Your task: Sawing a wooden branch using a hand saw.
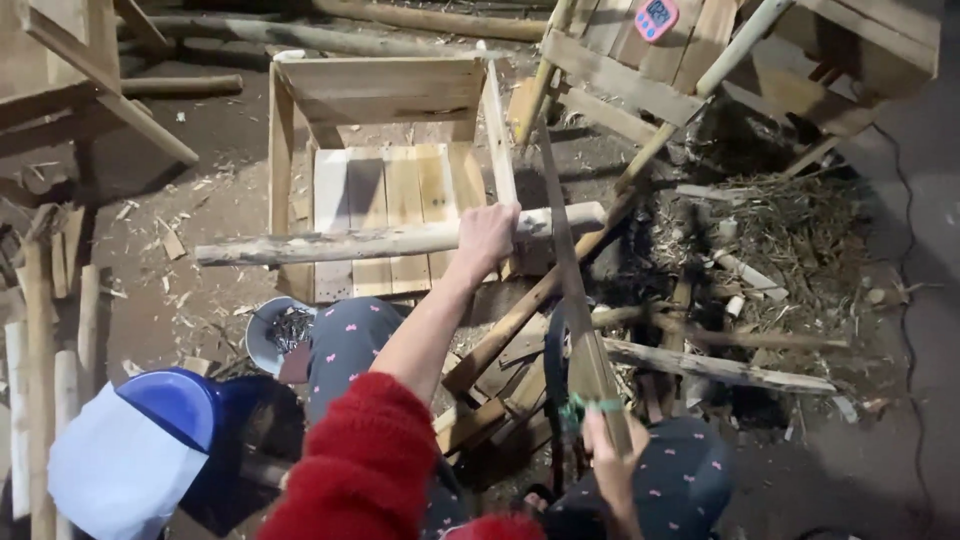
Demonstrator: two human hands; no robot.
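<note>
My left hand (487, 238), at the end of a red sleeve, grips a pale round wooden pole (340, 243) that lies crosswise over a wooden crate frame (385, 90). My right hand (612, 452), low in the view between my knees, holds the handle end of a long thin tool (566, 265) with a green wrap near the grip. The tool slants up and away from me. It crosses the pole just right of my left hand.
A grey bowl of nails (262, 335) sits on the dirt floor by my left knee. A blue and white rounded object (150, 445) is at the lower left. Scrap boards and shavings (770, 250) pile up at the right. Poles (40, 360) lie at the left.
</note>
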